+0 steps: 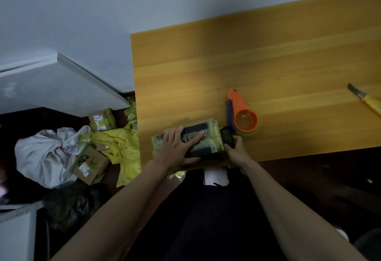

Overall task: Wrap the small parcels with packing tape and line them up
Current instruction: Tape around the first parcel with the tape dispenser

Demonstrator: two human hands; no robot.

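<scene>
head: glossy tape-wrapped rectangular parcel (203, 141), woodgrain table (268, 64)

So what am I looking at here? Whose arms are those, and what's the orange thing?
There is no machine here, just a person. The one picture comes from a camera worn on their head, looking down, so you see their own two arms reaching out.

They sit at a wooden table. The left hand lies flat on a dark parcel wrapped in yellowish tape, pressing it down. The right hand holds the parcel's right end.

The orange thing is a tape dispenser, standing on the table just behind the parcel. Far right lies a yellow knife.

On the floor to the left are cardboard boxes, a white bag and yellow wrapping.
</scene>
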